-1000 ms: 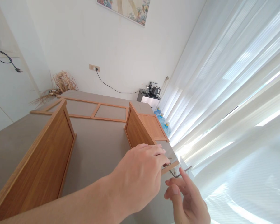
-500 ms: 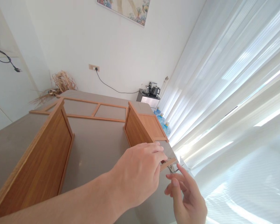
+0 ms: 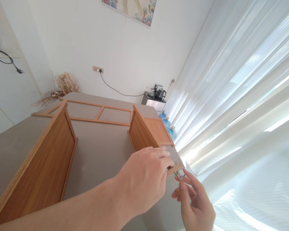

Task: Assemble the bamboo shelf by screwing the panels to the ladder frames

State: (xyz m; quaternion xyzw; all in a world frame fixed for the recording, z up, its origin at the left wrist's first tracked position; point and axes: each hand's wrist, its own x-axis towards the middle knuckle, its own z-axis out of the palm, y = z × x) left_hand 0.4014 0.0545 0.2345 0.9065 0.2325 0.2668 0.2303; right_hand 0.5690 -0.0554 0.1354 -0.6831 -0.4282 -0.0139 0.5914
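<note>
My left hand [image 3: 144,181] lies over the near end of the right upright wooden panel [image 3: 144,131], its fingers curled around the wood and hiding part of it. A short end of wood [image 3: 175,169] sticks out past those fingers. Close by, my right hand [image 3: 195,199] has thumb and index finger at a thin, bent metal hex key [image 3: 179,175], whose tip meets the wood's end. On the left stands a second upright wooden panel [image 3: 45,154], touched by neither hand.
A ladder-like wooden frame [image 3: 100,114] lies across the far part of the grey table [image 3: 98,147]. Beyond the right panel lies a flat wooden panel [image 3: 159,130]. Water bottles [image 3: 170,131], a black kettle [image 3: 161,93] and white curtains [image 3: 231,96] line the right.
My right thumb and fingers have shifted slightly around the hex key, which has turned a little. My left hand keeps its hold, and the view has moved slightly.
</note>
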